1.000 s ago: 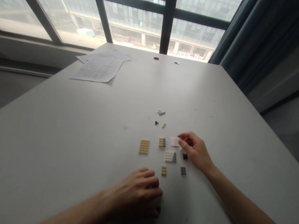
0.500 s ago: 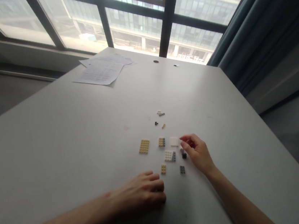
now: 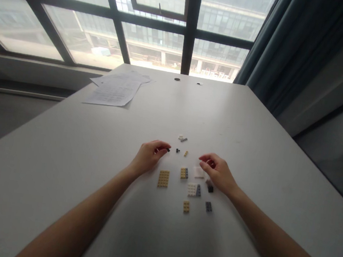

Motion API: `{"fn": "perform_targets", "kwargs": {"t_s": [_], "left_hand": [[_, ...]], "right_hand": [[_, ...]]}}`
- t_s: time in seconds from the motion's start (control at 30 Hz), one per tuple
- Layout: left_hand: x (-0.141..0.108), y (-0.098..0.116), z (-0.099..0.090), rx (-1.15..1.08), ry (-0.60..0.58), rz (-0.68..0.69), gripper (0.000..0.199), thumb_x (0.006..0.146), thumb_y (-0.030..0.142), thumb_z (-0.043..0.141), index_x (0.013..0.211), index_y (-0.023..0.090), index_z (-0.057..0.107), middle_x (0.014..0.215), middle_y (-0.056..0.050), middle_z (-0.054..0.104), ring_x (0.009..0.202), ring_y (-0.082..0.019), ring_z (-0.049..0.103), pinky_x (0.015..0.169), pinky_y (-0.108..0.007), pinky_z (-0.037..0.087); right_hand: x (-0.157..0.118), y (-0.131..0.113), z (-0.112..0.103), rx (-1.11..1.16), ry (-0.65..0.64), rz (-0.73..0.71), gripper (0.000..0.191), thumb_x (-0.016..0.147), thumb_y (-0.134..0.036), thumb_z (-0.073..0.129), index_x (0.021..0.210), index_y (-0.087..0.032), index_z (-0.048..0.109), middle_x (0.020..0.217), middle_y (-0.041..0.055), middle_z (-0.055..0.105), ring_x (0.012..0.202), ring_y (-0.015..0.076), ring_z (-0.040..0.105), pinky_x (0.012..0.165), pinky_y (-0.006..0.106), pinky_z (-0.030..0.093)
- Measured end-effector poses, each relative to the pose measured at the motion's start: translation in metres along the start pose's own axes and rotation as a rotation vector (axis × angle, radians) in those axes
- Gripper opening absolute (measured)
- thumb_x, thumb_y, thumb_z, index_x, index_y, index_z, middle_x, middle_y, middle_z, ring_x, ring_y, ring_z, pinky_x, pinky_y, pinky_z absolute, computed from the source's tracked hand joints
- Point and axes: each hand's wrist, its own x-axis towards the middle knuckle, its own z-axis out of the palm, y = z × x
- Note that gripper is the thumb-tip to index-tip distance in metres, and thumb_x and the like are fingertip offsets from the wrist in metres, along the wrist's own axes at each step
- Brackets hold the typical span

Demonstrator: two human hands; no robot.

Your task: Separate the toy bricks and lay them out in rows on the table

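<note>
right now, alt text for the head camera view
Left hand pinches a small dark piece above a white table; right hand hovers near a pale flat piece. Toy bricks lie between and below them, papers and windows beyond.

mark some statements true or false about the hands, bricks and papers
1. The left hand has a small dark piece at its fingertips. True.
2. The right hand is gripping the large tan plate. False: that plate lies on the table, out of both hands.
3. The papers lie between the two hands. False: they lie farther off, to the left, nearer the window.
4. The six-stud tan piece lies left of a dark gray piece. True.
</note>
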Motion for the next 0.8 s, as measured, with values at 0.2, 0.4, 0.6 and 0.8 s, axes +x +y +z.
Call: {"fn": "perform_targets", "kwargs": {"t_s": [0.2,0.4,0.6,0.8], "left_hand": [[0.013,-0.009,0.017,0.051,-0.032,0.024,0.021,0.080,0.024,0.055,0.096,0.020,0.070,0.077,-0.001,0.070,0.068,-0.015,0.062,0.066,-0.026,0.048],[0.012,-0.013,0.016,0.065,-0.020,0.027,0.016,0.081,0.026,0.057,0.084,0.020,0.071,0.080,-0.002,0.072,0.073,-0.017,0.064,0.071,-0.028,0.049],[0.012,-0.013,0.018,0.079,-0.001,0.062,0.017,0.082,0.025,0.056,0.086,0.021,0.072,0.086,-0.004,0.071,0.079,-0.018,0.064,0.077,-0.030,0.050],[0.011,-0.014,0.017,0.091,0.023,0.083,0.020,0.083,0.023,0.053,0.092,0.019,0.071,0.088,-0.005,0.069,0.075,-0.016,0.062,0.077,-0.030,0.050]], "right_hand": [[0.029,-0.003,0.013,-0.115,-0.044,-0.093,0.017,0.080,-0.026,0.061,0.094,-0.019,0.066,0.083,0.0026,0.064,0.066,0.0130,0.055,0.066,0.028,0.045],[0.057,-0.001,0.030,-0.294,-0.108,-0.186,0.019,0.079,-0.020,0.063,0.098,-0.019,0.067,0.089,0.0030,0.063,0.070,0.0129,0.055,0.073,0.028,0.044],[0.073,-0.003,0.048,-0.339,-0.151,-0.236,0.023,0.077,-0.017,0.064,0.100,-0.019,0.069,0.096,0.0045,0.062,0.074,0.0133,0.056,0.078,0.028,0.044],[0.080,-0.002,0.053,-0.311,-0.193,-0.254,0.022,0.075,-0.018,0.067,0.097,-0.022,0.071,0.090,0.0022,0.059,0.071,0.0124,0.054,0.076,0.027,0.044]]}}
